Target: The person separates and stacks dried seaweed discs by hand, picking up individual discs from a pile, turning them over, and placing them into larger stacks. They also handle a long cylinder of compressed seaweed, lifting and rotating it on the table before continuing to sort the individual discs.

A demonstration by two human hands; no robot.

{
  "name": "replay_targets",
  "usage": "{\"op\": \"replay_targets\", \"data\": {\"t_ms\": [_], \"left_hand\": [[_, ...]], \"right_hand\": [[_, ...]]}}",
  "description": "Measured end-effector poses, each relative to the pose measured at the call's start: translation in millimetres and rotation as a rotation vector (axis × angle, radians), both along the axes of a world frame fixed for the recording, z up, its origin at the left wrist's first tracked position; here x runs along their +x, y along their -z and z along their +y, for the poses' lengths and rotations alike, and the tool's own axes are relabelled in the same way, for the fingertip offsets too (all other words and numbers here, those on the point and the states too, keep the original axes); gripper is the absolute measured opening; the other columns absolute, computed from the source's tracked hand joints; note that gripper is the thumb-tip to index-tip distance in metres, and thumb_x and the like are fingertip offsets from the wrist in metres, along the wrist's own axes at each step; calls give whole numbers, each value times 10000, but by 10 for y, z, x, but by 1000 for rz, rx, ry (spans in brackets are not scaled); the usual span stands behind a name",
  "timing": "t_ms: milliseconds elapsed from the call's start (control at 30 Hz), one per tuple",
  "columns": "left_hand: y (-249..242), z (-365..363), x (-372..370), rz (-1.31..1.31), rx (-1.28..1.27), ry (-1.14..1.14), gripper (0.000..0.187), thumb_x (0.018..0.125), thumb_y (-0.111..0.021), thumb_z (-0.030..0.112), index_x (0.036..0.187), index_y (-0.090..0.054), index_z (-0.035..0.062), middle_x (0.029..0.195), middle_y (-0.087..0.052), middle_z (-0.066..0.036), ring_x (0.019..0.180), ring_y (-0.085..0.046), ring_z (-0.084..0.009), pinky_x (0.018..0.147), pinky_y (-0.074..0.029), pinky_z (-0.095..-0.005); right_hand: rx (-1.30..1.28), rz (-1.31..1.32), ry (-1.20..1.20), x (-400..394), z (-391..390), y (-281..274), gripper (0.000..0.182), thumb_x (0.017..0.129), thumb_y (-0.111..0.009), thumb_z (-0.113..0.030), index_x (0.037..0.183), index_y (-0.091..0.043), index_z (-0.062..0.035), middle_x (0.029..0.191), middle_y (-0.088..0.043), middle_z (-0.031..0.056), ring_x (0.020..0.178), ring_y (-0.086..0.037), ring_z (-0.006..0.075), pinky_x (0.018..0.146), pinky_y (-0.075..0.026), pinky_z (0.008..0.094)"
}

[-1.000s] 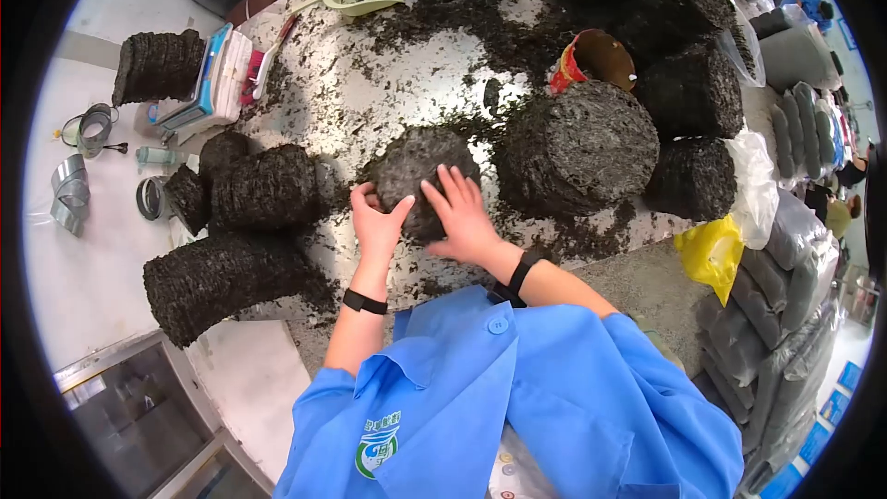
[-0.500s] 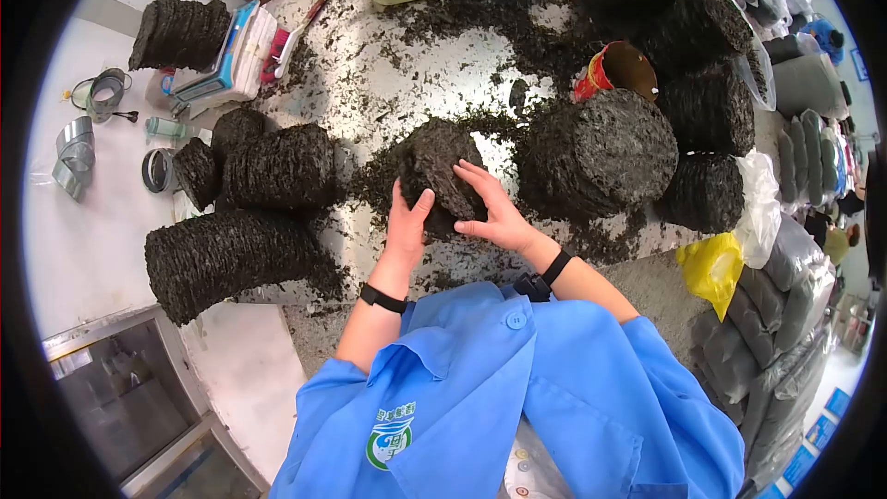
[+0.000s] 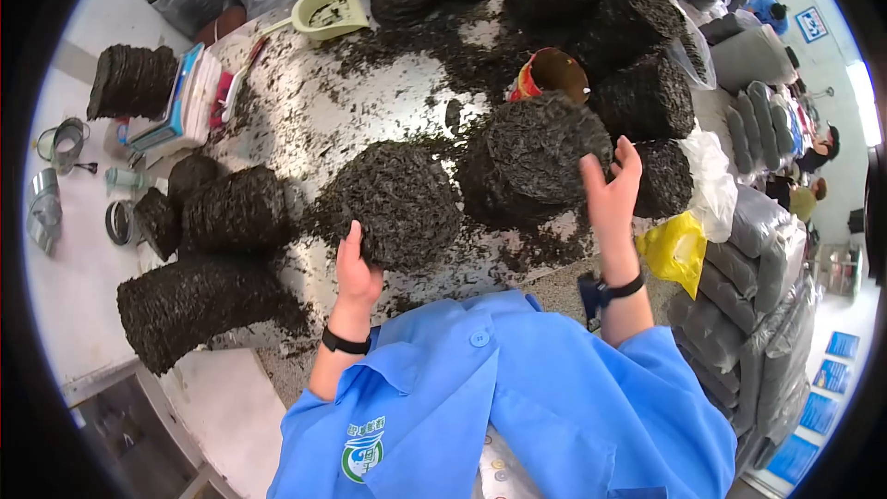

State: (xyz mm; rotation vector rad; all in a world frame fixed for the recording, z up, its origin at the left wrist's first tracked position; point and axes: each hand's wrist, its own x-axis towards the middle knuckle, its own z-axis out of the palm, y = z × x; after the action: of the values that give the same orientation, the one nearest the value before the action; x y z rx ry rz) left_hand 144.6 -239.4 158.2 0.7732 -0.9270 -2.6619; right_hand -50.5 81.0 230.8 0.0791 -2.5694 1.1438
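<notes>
A dark round seaweed-like cake (image 3: 393, 205) lies flat on the metal table in front of me. My left hand (image 3: 356, 270) rests at its lower left edge, fingers apart. To the right, my right hand (image 3: 613, 187) is beside the right edge of a stack of similar dark round cakes (image 3: 547, 150), its fingers spread. Whether it touches the top cake is hard to tell. Dark crumbs lie around both.
Dark cake rolls (image 3: 189, 305) lie at the left, and more stacks (image 3: 637, 18) stand at the back right. A scale (image 3: 180, 102), a pale dustpan (image 3: 330, 14), a red tin (image 3: 545, 76) and a yellow bag (image 3: 674, 251) are around. People are in the far right background.
My hands have separated; the right moved right to the stack. The cake between them now lies flat, its round face showing. The view has shifted to the right.
</notes>
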Motion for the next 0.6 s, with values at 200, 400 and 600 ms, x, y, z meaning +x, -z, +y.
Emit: {"op": "replay_targets", "data": {"t_ms": [200, 400, 600], "left_hand": [[-564, 427, -288, 69, -114, 191, 601, 1065, -452, 451, 1463, -432, 1, 1446, -540, -131, 1307, -546, -275, 1125, -424, -449], [-768, 416, -560, 271, -521, 379, 940, 813, -859, 203, 1540, -290, 29, 1502, -454, -106, 1337, -495, -224, 1112, -434, -382], [-866, 538, -708, 297, -489, 386, 764, 895, -728, 67, 1535, -315, 6, 1503, -453, -127, 1355, -476, -225, 1137, -399, -385]], "right_hand": [[142, -176, -871, 940, -1089, -97, 1144, 714, -864, -456, 1586, -242, -54, 1634, -162, 281, 1512, -164, 481, 1200, -198, 594], [-248, -94, -869, 754, -1107, -71, 1081, 732, -869, -350, 1587, -265, -76, 1627, -193, 272, 1484, -242, 473, 1206, -237, 533], [-522, -148, -938, 527, -868, -249, 1039, 740, -856, -252, 1583, -278, -68, 1645, -194, 233, 1514, -227, 412, 1220, -227, 496]]}}
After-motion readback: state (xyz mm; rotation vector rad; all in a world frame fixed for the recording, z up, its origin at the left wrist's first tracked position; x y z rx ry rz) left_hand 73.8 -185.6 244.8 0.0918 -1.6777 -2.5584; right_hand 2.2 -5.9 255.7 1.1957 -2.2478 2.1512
